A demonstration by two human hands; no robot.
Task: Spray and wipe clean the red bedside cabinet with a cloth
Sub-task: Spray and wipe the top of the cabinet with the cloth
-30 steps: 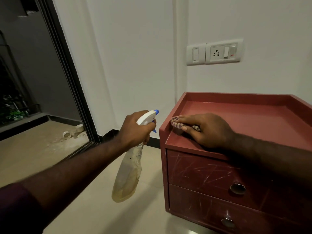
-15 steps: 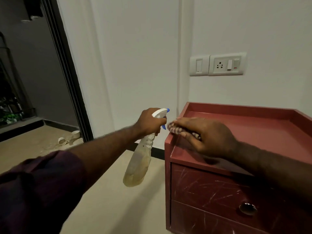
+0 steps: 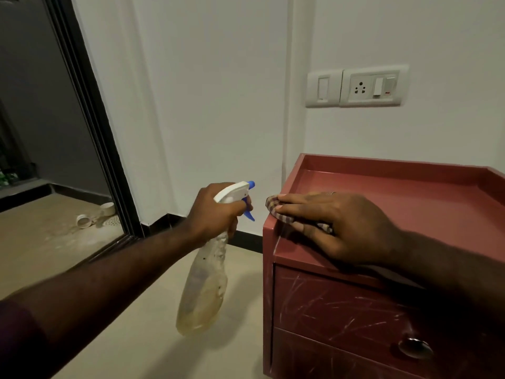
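The red bedside cabinet stands at the right against the white wall, its top rimmed by a low lip and its scratched drawer fronts facing me. My right hand lies flat on the cabinet's front left corner and presses a checked cloth there; most of the cloth is hidden under the fingers. My left hand grips the neck of a spray bottle just left of the cabinet, above the floor. The bottle has a white head with a blue nozzle and trigger, pointing toward the cabinet.
A switch and socket plate sits on the wall above the cabinet. A dark door frame at the left opens onto a balcony floor with small white fittings. Beige floor tiles lie left of the cabinet.
My right hand has slid the cloth along the cabinet's left corner edge. The spray bottle has stayed beside the cabinet while my view shifted slightly.
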